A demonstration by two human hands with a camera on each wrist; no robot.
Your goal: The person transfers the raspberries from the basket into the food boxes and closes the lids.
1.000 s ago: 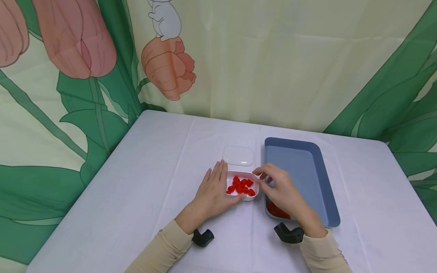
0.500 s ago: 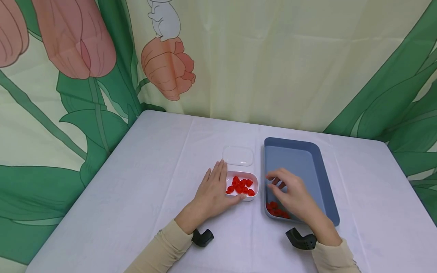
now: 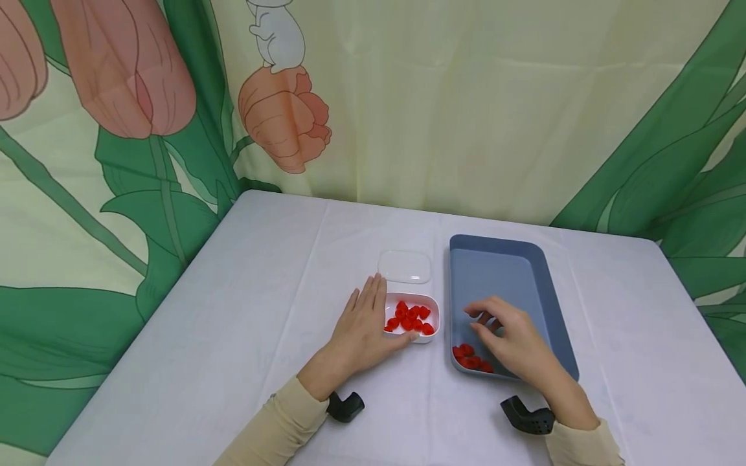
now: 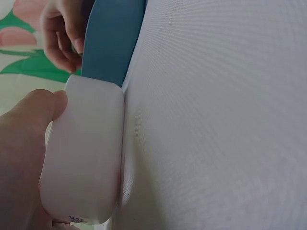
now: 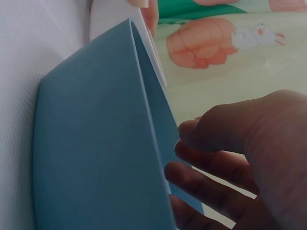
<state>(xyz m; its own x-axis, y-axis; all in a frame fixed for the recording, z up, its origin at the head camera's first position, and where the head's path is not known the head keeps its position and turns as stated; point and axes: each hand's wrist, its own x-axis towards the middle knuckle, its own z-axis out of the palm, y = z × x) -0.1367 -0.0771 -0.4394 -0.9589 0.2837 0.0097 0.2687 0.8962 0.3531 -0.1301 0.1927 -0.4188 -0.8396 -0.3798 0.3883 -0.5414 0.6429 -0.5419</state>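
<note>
In the head view, a small white box (image 3: 431, 301) holds several red raspberry-like pieces (image 3: 408, 318). My left hand (image 3: 360, 331) rests against its left side with straight fingers, and the thumb lies on the near rim. The left wrist view shows that thumb (image 4: 58, 103) on the rim of the box (image 4: 86, 148). Over a blue-grey tray (image 3: 495, 265) hovers my right hand (image 3: 515, 333), fingers loosely curved, with nothing visible between thumb and fingertips. More red pieces (image 3: 471, 360) lie in the tray's near left corner. The right wrist view has the fingers (image 5: 206, 187) beside the tray wall (image 5: 96, 134).
A clear lid (image 3: 405, 266) lies just behind the box. The tray stands close to the box's right side. White cloth (image 3: 262, 272) covers the table, and a printed curtain (image 3: 443, 116) hangs behind it.
My right hand has moved away from the white box's right rim, rightward and nearer, to over the tray. More of the red pieces in the tray's corner now show. The left hand has stayed put.
</note>
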